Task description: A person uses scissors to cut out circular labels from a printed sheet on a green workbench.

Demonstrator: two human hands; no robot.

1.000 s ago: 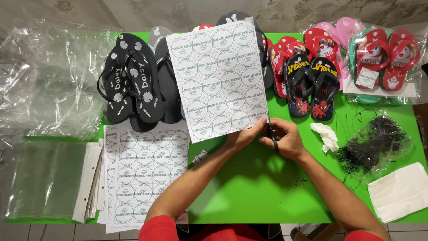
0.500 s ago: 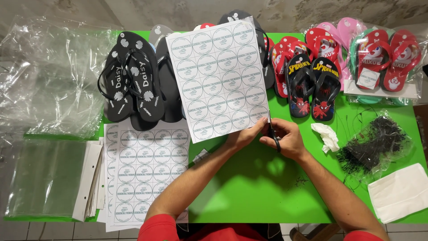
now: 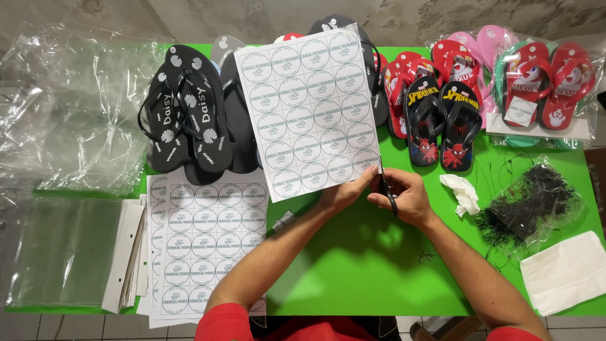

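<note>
— Scissors (image 3: 386, 189)?

— Gripped in my right hand (image 3: 404, 199), blades at the sticker sheet's (image 3: 309, 110) lower right corner.

— And the sheet?

— My left hand (image 3: 344, 192) pinches its bottom edge, holding it up over the green desk (image 3: 353, 265) toward twelve o'clock (black sandals (image 3: 183, 113) lie at ten o'clock). More sheets (image 3: 205, 243) sit at eight o'clock.

– What is that big white paper?

– It is a sticker sheet (image 3: 307, 113), full of round stickers in neat rows. It is held up flat, tipped a little, with its bottom right corner pinched.

– And the dark thing?

– Scissors (image 3: 387, 189), at five o'clock from the sheet. The blades touch the sheet's bottom right edge.
</note>
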